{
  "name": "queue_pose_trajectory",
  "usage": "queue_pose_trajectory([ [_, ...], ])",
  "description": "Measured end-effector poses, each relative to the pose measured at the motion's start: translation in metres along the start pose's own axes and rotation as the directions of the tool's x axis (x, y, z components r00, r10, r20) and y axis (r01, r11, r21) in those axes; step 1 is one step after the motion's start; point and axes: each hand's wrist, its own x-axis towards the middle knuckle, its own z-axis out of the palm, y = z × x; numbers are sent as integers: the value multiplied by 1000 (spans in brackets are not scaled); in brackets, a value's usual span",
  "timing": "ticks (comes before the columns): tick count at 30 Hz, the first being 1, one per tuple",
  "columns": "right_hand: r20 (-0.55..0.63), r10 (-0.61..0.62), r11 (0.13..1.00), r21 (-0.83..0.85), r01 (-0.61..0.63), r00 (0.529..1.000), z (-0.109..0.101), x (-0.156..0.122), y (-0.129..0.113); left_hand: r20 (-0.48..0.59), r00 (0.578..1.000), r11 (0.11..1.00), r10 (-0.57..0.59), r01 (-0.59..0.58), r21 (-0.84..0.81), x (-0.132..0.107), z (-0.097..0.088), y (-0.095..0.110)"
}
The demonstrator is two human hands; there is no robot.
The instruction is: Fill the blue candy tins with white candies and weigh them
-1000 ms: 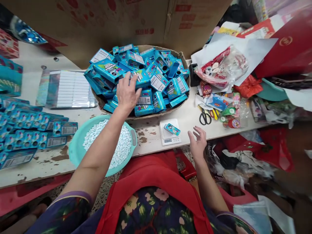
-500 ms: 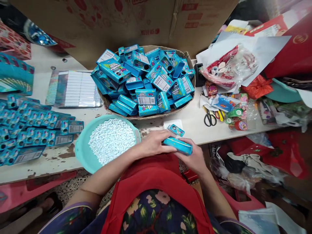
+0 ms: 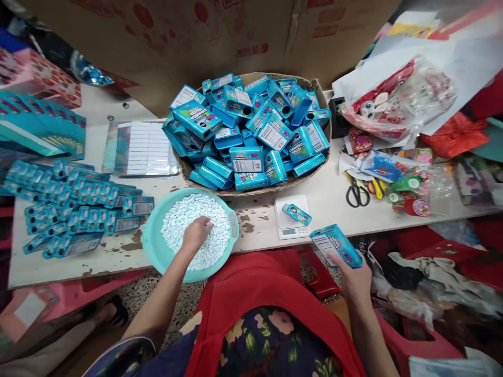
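Observation:
My left hand (image 3: 196,233) is in a turquoise bowl (image 3: 151,236) of small white candies (image 3: 212,251), its fingers curled together and pinching at the candies; its palm side is hidden. Off the table's front edge, my right hand (image 3: 356,272) grips a blue candy box (image 3: 338,246) printed with white lettering and a label panel. On a small white scale (image 3: 288,232), between the two hands, lies a small blue packet or box (image 3: 297,213), apart from both.
An open carton (image 3: 251,189) heaped with blue boxes (image 3: 271,131) stands behind the bowl. Rows of blue boxes (image 3: 94,209) fill the table's left. Black scissors (image 3: 357,193), tape rolls (image 3: 412,183) and wrappers lie right. A large cardboard box (image 3: 220,42) stands behind.
My left hand has left the blue box and moved left into the candy bowl. My right hand has carried the box rightward and turned its printed face up. The scale now shows fully.

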Motion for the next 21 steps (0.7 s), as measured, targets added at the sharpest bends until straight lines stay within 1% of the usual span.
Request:
queue_pose_trajectory([
  [1, 3, 5, 1000, 6, -5, 1000, 5, 2, -2, 59, 998, 999, 12, -9, -47, 0, 6, -10],
  [2, 4, 14, 1000, 4, -14, 1000, 10, 3, -4, 81, 996, 996, 24, -17, -89, 1, 12, -17],
  [4, 14, 25, 1000, -10, -25, 1000, 19, 6, -11, 42, 999, 983, 23, -15, -183, 1, 18, -24],
  [5, 21, 26, 1000, -14, -25, 999, 22, 6, -15, 28, 1000, 965, 8, -1, -261, 0, 18, -26],
  [6, 30, 27, 1000, -10, -26, 999, 24, 7, -18, 37, 999, 926, -18, 30, -376, -1, 18, -29],
  [7, 41, 28, 1000, 8, -28, 999, 26, 7, -20, 73, 996, 849, -49, 80, -522, -3, 16, -32],
  [8, 52, 27, 999, 38, -29, 998, 27, 8, -21, 127, 989, 724, -75, 142, -675, -5, 14, -36],
  [9, 66, 22, 997, 76, -28, 998, 27, 8, -22, 185, 979, 554, -87, 202, -808, -7, 11, -40],
  [10, 81, 17, 992, 125, -27, 997, 28, 8, -22, 236, 968, 363, -83, 250, -898, -8, 9, -45],
  [11, 96, 14, 984, 177, -31, 995, 28, 9, -21, 272, 960, 186, -71, 280, -942, -9, 8, -49],
  [12, 108, 15, 974, 225, -39, 994, 28, 9, -20, 297, 953, 58, -57, 301, -952, -8, 7, -52],
  [13, 112, 18, 964, 263, -47, 994, 28, 9, -18, 317, 947, -14, -49, 316, -949, -7, 5, -54],
  [14, 109, 24, 958, 283, -55, 994, 28, 10, -15, 335, 941, -46, -41, 334, -942, -3, 4, -53],
  [15, 99, 31, 956, 287, -58, 995, 27, 10, -12, 349, 937, -32, -37, 347, -937, 0, 2, -49],
  [16, 84, 35, 958, 280, -58, 996, 26, 11, -9, 350, 936, 26, -36, 351, -936, 5, 0, -42],
  [17, 67, 36, 962, 267, -53, 997, 24, 12, -5, 334, 942, 125, -28, 334, -934, 9, -4, -31],
  [18, 53, 36, 966, 253, -48, 998, 23, 12, -2, 302, 953, 258, 4, 291, -921, 12, -8, -16],
  [19, 40, 39, 970, 240, -47, 998, 21, 12, 2, 256, 964, 410, 68, 207, -888, 15, -13, 2],
  [20, 32, 46, 971, 235, -52, 998, 20, 13, 6, 202, 965, 557, 165, 78, -827, 16, -18, 24],
  [21, 29, 55, 970, 236, -60, 998, 18, 13, 9, 152, 946, 667, 286, -83, -740, 17, -22, 49],
])
